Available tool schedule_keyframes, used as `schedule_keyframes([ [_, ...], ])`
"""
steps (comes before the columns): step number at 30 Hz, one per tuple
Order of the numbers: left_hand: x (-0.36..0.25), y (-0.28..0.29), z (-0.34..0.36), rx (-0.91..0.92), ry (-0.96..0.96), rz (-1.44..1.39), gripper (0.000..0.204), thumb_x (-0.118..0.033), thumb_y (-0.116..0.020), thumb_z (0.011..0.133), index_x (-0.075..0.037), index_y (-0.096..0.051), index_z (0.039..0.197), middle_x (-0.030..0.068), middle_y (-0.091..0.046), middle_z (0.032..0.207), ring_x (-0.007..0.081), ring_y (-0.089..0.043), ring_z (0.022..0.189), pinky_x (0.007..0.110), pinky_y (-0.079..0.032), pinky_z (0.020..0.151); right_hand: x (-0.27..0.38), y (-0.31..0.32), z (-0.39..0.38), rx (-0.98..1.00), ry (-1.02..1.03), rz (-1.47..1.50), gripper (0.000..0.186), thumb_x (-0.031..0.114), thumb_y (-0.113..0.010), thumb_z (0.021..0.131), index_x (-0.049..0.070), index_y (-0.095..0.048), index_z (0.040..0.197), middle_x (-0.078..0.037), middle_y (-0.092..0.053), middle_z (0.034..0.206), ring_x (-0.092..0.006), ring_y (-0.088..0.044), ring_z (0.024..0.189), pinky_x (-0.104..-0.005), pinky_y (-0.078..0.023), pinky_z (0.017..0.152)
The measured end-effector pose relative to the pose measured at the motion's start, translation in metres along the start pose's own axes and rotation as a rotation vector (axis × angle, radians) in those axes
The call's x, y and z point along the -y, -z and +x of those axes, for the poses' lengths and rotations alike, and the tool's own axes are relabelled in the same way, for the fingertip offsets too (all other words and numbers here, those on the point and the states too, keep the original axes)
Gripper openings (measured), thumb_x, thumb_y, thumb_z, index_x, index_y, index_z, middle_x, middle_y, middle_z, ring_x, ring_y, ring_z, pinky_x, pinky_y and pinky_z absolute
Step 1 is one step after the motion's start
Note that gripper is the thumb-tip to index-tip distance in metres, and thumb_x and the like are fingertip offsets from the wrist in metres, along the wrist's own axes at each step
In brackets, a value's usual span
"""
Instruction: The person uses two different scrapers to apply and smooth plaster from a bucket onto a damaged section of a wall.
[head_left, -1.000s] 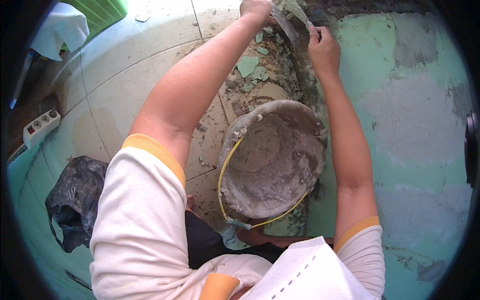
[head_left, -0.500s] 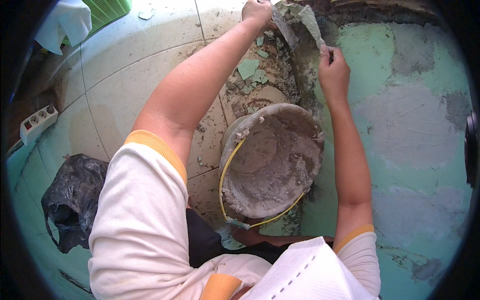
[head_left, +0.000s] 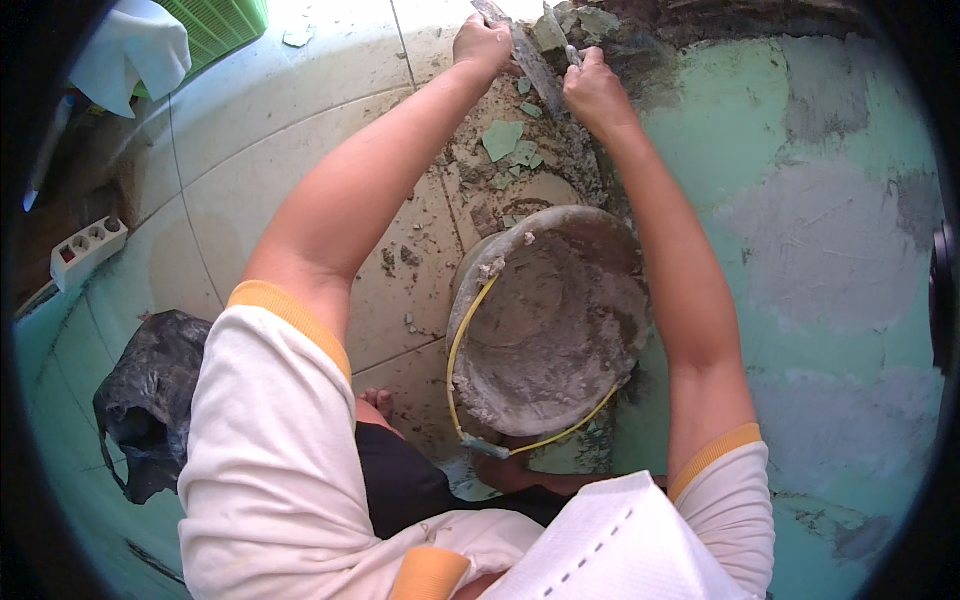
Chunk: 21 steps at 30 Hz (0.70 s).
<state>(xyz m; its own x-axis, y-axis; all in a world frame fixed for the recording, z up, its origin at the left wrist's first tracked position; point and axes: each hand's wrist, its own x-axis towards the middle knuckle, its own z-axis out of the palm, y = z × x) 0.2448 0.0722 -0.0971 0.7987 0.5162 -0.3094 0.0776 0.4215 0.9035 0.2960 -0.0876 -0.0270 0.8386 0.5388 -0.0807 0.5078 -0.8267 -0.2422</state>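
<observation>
Grey mortar cakes the bucket (head_left: 548, 318) that sits on the floor between the person's two arms, right up against the green wall (head_left: 800, 200). It looks placed there so both hands can reach over it to the spot where the wall meets the floor.

At the far end, the left hand (head_left: 482, 45) is closed around the handle of a flat metal tool (head_left: 528, 55). The blade slants toward the right hand and the broken base of the wall. The right hand (head_left: 596, 92) is curled just beside the blade, fingers bent on something small, but I cannot tell what it pinches. Holding the tool with one hand and working next to it with the other would keep it steady against the crumbly wall.

Green chips of tile (head_left: 502, 140) and grey crumbs lie on the floor just near the hands, between them and the bucket. The bucket's yellow handle (head_left: 462, 340) hangs down along its left rim. The bucket itself takes up the space between the arms, so the person has to stretch past it.

On the near left lies a crumpled black bag (head_left: 150, 390). Farther left is a white power strip (head_left: 88, 248), and at the far left a green basket (head_left: 220, 25) with a white cloth (head_left: 135, 50). A bare foot (head_left: 378, 402) peeks out near the bucket.
</observation>
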Motion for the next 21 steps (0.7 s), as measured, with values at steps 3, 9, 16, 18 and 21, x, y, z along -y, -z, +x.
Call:
schedule_keyframes([
  [3, 0.000, 0.013, 0.000, 0.035, 0.012, 0.022, 0.055, -0.010, -0.049, 0.098, 0.014, -0.032, 0.144, 0.0229, -0.058, 0.112, 0.0314, -0.073, 0.082, 0.039, -0.069, 0.065, -0.026, -0.016, 0.004, -0.054, 0.083, -0.016, 0.037, 0.022, -0.049, 0.103, -0.004, -0.042, 0.129, -0.037, -0.062, 0.114, -0.0535, -0.061, 0.107, -0.0572, -0.048, 0.091],
  [9, -0.004, 0.017, -0.011, 0.094, -0.023, 0.066, 0.060, -0.013, -0.046, 0.102, 0.016, -0.024, 0.149, 0.0213, -0.056, 0.114, 0.0290, -0.071, 0.085, 0.038, -0.069, 0.071, -0.038, -0.018, -0.013, -0.187, 0.145, 0.048, 0.033, 0.020, -0.047, 0.104, -0.001, -0.042, 0.129, -0.034, -0.060, 0.118, -0.0514, -0.060, 0.107, -0.0570, -0.048, 0.089],
  [16, -0.010, 0.013, -0.033, 0.107, -0.041, 0.026, 0.048, -0.016, -0.049, 0.100, 0.013, -0.041, 0.136, 0.0142, -0.057, 0.094, 0.0249, -0.069, 0.079, 0.038, -0.068, 0.063, -0.067, -0.003, -0.023, -0.236, 0.065, 0.210, 0.032, 0.028, -0.052, 0.104, 0.004, -0.054, 0.127, -0.022, -0.068, 0.104, -0.0409, -0.066, 0.095, -0.0481, -0.051, 0.084],
  [18, -0.012, 0.015, -0.038, 0.141, -0.034, 0.019, 0.047, -0.017, -0.049, 0.100, 0.014, -0.042, 0.135, 0.0128, -0.055, 0.092, 0.0241, -0.068, 0.080, 0.038, -0.068, 0.063, -0.085, -0.006, -0.019, -0.268, 0.065, 0.224, 0.032, 0.029, -0.054, 0.104, 0.005, -0.058, 0.125, -0.015, -0.069, 0.096, -0.0322, -0.066, 0.087, -0.0423, -0.051, 0.080],
  [21, -0.012, 0.022, -0.052, 0.167, -0.041, 0.019, 0.045, -0.018, -0.049, 0.101, 0.014, -0.043, 0.133, 0.0126, -0.055, 0.094, 0.0238, -0.068, 0.081, 0.038, -0.068, 0.063, -0.093, -0.005, -0.017, -0.226, -0.012, 0.268, 0.033, 0.029, -0.056, 0.104, 0.005, -0.060, 0.125, -0.012, -0.070, 0.093, -0.0260, -0.066, 0.084, -0.0396, -0.052, 0.078],
])
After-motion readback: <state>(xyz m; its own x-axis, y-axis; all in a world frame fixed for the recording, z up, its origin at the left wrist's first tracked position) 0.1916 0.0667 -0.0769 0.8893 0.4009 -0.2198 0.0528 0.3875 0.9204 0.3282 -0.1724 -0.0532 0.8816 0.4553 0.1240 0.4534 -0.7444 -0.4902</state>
